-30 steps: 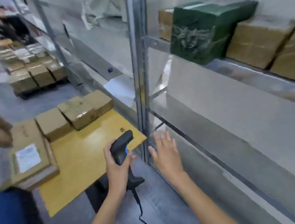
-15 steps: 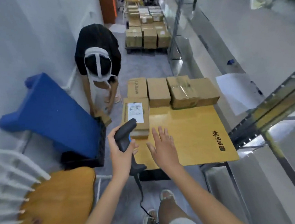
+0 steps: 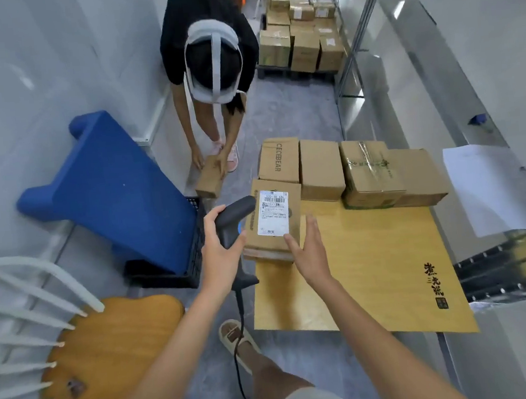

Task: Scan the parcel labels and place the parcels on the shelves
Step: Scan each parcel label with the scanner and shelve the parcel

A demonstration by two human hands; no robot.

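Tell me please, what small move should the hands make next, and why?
Probably tip the scanner down onto the white label. The left hand grips the scanner beside the labelled box, whose label faces up, and the open right hand is at the box's near corner, ready to steady it.

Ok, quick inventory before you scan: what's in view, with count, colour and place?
Labelled parcel: one, brown, white label, table's near-left corner.
Row of parcels: four, brown, table's far edge.
Table: one, yellow wood.
Stacked parcels: many, brown, far floor.
Other person: one, black top, holding a brown box.
Seat: one, blue, left.
Chair: one, white and wood, near left.
Scanner: one, black, gripped by left hand.
Right hand: open, beside the labelled parcel.
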